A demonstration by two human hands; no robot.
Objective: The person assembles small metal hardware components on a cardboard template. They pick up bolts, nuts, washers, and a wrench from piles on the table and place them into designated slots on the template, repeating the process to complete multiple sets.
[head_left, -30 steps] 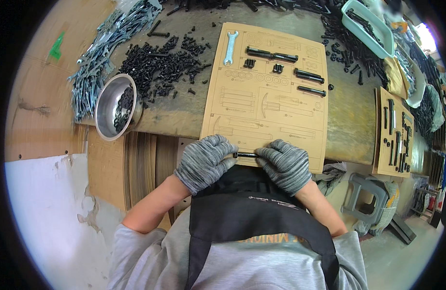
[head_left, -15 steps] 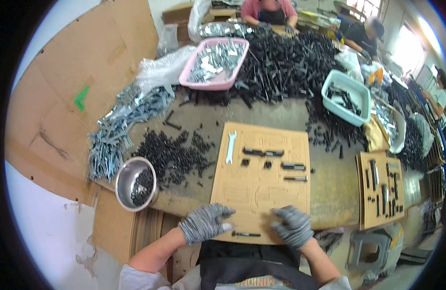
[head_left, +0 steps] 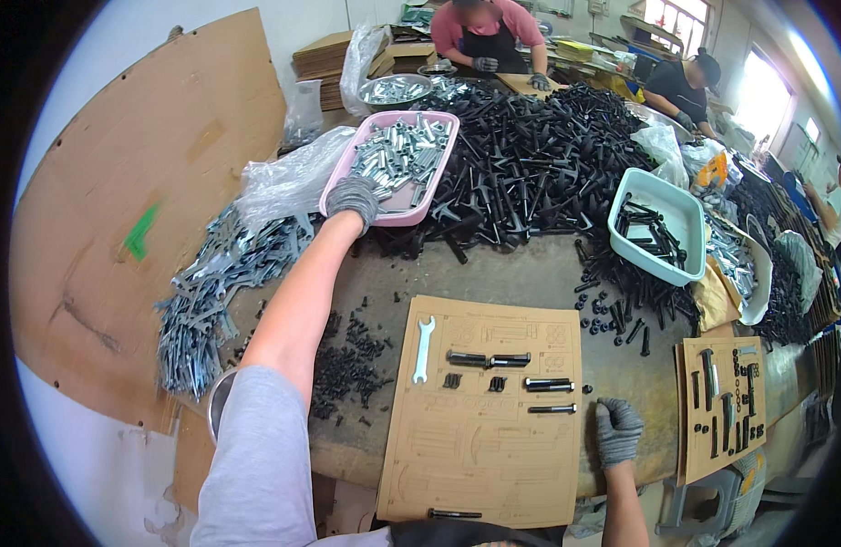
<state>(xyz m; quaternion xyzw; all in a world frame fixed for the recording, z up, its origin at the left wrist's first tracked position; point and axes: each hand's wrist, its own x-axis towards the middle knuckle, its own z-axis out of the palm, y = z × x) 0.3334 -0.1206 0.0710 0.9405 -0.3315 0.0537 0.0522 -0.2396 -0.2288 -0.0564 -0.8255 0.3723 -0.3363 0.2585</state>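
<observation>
My left hand (head_left: pixel 354 198), in a grey striped glove, reaches over the near left edge of a pink tray (head_left: pixel 404 220) holding silver metal tubes (head_left: pixel 407 150). Its fingers are hidden inside the tray. My gloved right hand (head_left: pixel 618 431) rests curled on the table beside a printed cardboard sheet (head_left: pixel 479 460); whatever its fingers hold, if anything, is hidden. On the sheet lie an open-end wrench (head_left: pixel 424 349), black bolts (head_left: pixel 489 359), two small groups of black pieces (head_left: pixel 452 380), thicker dark rods (head_left: pixel 550 385), a thin bolt (head_left: pixel 552 409) and another bolt (head_left: pixel 455 514) near its lower edge.
Black metal parts (head_left: pixel 521 173) heap up behind the sheet. Grey flat wrenches (head_left: pixel 197 314) and small black screws (head_left: pixel 352 365) lie left. A light-blue tray (head_left: pixel 662 264) and a second filled cardboard sheet (head_left: pixel 723 401) stand right. Two people (head_left: pixel 487 41) work across the table.
My left hand has gone from the sheet's lower left up to the pink tray. My right hand has moved off the sheet onto the table and curled. The view has shifted.
</observation>
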